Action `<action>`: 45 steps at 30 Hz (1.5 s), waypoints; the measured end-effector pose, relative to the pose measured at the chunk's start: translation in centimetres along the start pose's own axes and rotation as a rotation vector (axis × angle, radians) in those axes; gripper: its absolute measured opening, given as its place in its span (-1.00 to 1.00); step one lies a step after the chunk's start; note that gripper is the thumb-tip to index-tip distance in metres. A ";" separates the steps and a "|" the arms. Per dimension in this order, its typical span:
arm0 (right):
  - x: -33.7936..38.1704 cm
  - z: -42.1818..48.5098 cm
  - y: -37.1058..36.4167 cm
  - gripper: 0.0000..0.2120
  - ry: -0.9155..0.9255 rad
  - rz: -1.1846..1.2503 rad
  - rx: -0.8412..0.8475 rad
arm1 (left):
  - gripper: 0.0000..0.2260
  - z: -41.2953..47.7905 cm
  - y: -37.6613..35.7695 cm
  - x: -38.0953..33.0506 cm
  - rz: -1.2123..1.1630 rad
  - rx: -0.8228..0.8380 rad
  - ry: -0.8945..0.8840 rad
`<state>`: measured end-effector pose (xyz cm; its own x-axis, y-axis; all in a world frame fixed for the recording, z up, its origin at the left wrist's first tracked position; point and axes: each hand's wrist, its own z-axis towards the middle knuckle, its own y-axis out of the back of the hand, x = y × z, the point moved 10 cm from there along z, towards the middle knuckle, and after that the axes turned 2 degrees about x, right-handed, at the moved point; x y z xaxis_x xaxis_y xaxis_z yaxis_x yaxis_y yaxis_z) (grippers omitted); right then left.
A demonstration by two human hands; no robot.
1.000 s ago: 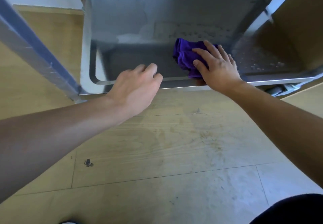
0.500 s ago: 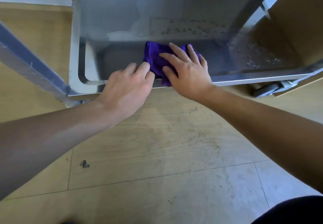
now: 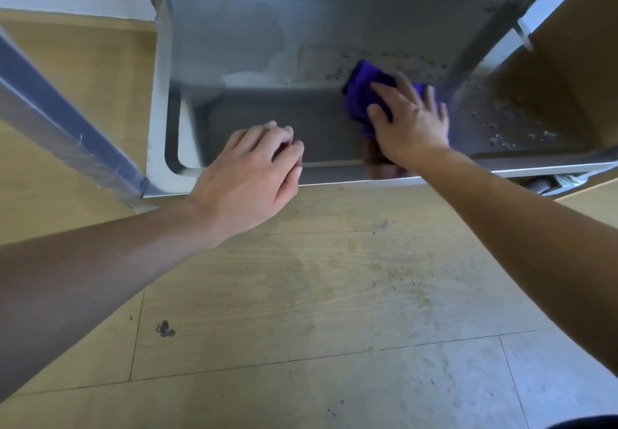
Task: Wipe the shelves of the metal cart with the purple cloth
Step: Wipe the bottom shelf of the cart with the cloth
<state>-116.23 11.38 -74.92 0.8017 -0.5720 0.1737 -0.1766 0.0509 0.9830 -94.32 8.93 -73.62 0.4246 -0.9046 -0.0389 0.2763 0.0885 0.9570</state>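
Wood flooring [image 3: 301, 295] lies below the metal cart's bottom shelf [image 3: 267, 121], where the purple cloth [image 3: 359, 94] is pressed flat under the right hand [image 3: 408, 124], fingers spread. Droplets [image 3: 511, 134] right of that hand should be taken with overlapping strokes. Whether the rim is gripped by the curled left hand [image 3: 247, 174] cannot be told.

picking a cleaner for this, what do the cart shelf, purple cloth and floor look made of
Cart shelf: looks like stainless steel, brushed, semi-glossy; its front lip shows reflections and droplets bead on it. Purple cloth: seems soft microfibre or terry, matte, bunched in folds. Floor: pale wood-grain planks, perhaps laminate or vinyl, scuffed; cannot tell which.
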 end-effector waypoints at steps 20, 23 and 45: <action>-4.2 6.8 0.9 -0.56 -0.210 0.044 -0.082 | -0.62 0.2 -0.8 -0.5 0.097 0.099 0.007; 4.3 6.0 -0.7 -0.57 0.019 0.016 -0.065 | -0.62 0.3 -0.9 -0.5 0.098 0.128 0.011; 7.9 9.4 -1.6 -0.57 0.014 0.073 -0.027 | -0.61 0.5 -1.0 -1.0 0.103 0.122 -0.007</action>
<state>-114.99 -0.88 -75.69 0.7951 -0.5546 0.2454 -0.2194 0.1140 0.9689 -95.43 9.51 -74.38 0.4390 -0.8963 0.0625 0.1252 0.1299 0.9836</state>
